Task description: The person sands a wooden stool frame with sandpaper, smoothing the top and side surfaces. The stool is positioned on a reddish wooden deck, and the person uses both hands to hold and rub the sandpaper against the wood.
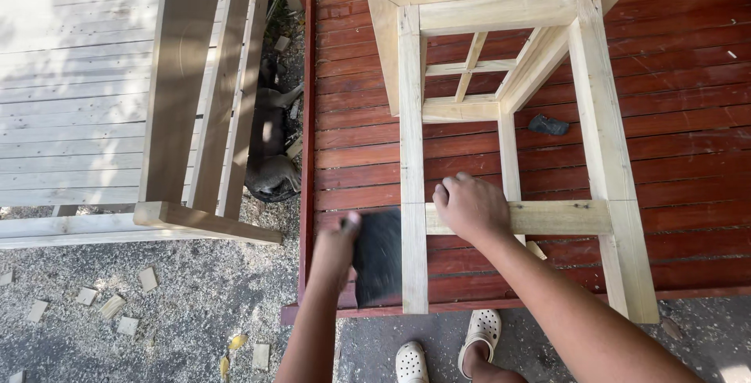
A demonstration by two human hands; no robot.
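Two hands on frame [512, 219]; dog [270, 144] beside red platform [688, 78].

Red slatted wooden platform [688, 62] carries a pale unfinished wooden frame [412, 156] lying on its side. Small dark block [548, 125] sits on the slats inside the frame. Platform rests on gravel ground [180, 305] littered with wood offcuts [147, 278].
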